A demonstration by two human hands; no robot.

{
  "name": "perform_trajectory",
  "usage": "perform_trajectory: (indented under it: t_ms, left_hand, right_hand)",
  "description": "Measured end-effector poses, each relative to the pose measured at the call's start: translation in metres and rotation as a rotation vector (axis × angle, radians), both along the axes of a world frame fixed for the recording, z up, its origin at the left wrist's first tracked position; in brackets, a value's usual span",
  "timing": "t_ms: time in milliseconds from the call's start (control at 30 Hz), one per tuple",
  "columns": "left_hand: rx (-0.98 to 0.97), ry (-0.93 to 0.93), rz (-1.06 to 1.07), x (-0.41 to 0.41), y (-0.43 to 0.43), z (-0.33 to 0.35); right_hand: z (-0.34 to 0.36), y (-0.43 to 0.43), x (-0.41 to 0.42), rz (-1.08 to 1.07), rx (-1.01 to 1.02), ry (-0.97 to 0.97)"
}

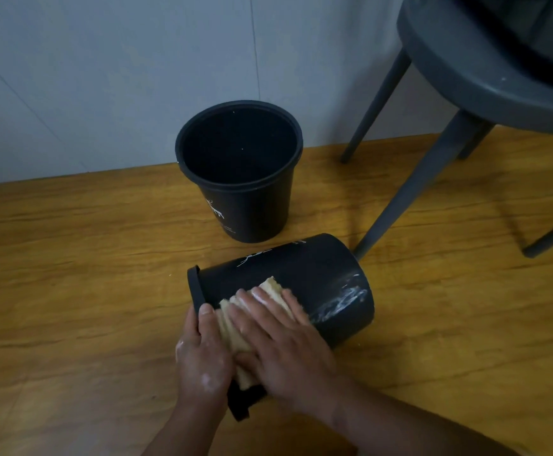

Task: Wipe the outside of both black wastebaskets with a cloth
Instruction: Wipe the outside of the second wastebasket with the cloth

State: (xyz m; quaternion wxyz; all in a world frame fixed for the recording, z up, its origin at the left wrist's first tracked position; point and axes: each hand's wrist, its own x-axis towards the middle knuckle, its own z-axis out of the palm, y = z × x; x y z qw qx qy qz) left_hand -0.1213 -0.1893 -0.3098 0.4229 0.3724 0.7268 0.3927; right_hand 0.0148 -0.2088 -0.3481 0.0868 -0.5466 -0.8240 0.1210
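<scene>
**Two Wastebaskets: Wiping the Side Wall of the Tipped One**

One black wastebasket, the tipped wastebasket (317,278), is laid on its side on the floor (71,274), with its mouth turned to the left and its base to the right. A pale folded cloth (270,284) is spread on the upper side wall near the mouth. The cloth is pressed down by the right hand (281,337), whose fingers are laid flat and straight over it; nothing is gripped by that hand. The rim (194,287) is grasped by the left hand (202,360), with the thumb hooked over the edge.

White streaks (344,301) are seen on the wall close to the base, beyond the cloth. The step in hand is judged to be the wiping of this side wall. For a good result, the cloth should be drawn from the rim toward the base under even pressure, so that the streaks are covered. The body should then be turned a little by the rim and the stroke repeated until the whole outside is done. A firm rim hold is advised, since a round body is likely to roll under a sideways push.

The upright wastebasket (252,209) is stood just behind, near but apart, close to the wall (104,77). A grey chair (465,70) is stood to the right.
</scene>
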Motion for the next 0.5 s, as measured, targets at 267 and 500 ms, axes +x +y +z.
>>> perform_trajectory:
  t_ms: [267,500]
  left_hand:
    - [0.017,-0.065,-0.032,0.001,-0.002,0.001]
    - [0.013,-0.06,-0.004,0.004,-0.002,0.003]
  right_hand:
    - [-0.018,0.042,0.094,-0.495,-0.045,0.044]
    - [-0.005,0.011,0.026,-0.308,0.038,-0.008]
